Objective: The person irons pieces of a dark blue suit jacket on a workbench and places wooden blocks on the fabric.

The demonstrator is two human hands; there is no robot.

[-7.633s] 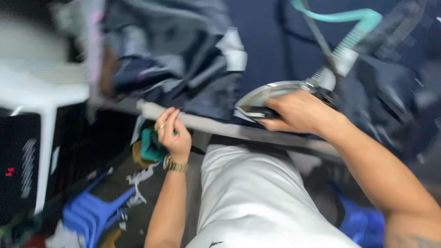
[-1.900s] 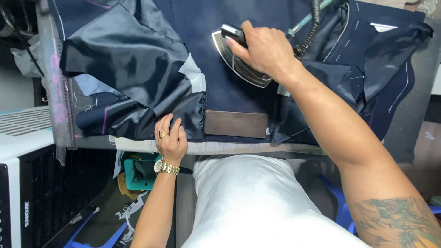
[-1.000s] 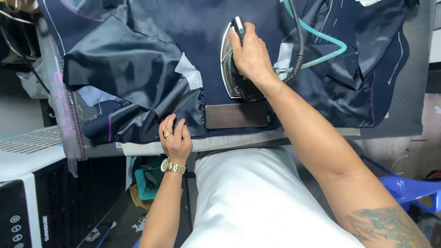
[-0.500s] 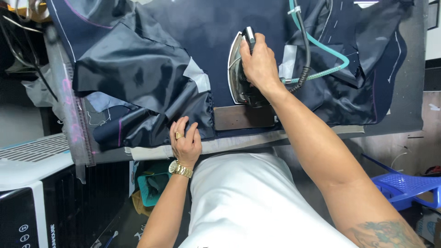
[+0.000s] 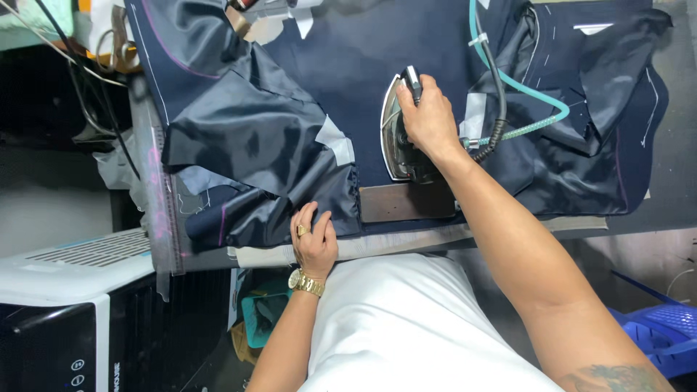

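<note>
The right hand (image 5: 428, 120) is wrapped around the handle of a steam iron (image 5: 398, 134), which sits flat on the dark navy garment (image 5: 341, 80) spread across the ironing table (image 5: 653, 196), a little right of the middle. A teal hose (image 5: 523, 91) and a black coiled cord (image 5: 499, 109) run from the iron's right side toward the far edge. Just near of the iron lies a brown wooden block (image 5: 406, 202), touching the cloth. The left hand (image 5: 314, 239), wearing a ring and a gold watch (image 5: 306, 283), lies with fingers loosely curled on the shiny lining (image 5: 247, 138) at the near edge, pressing it down without gripping. A blue plastic stool (image 5: 661, 330) stands near right.
</note>
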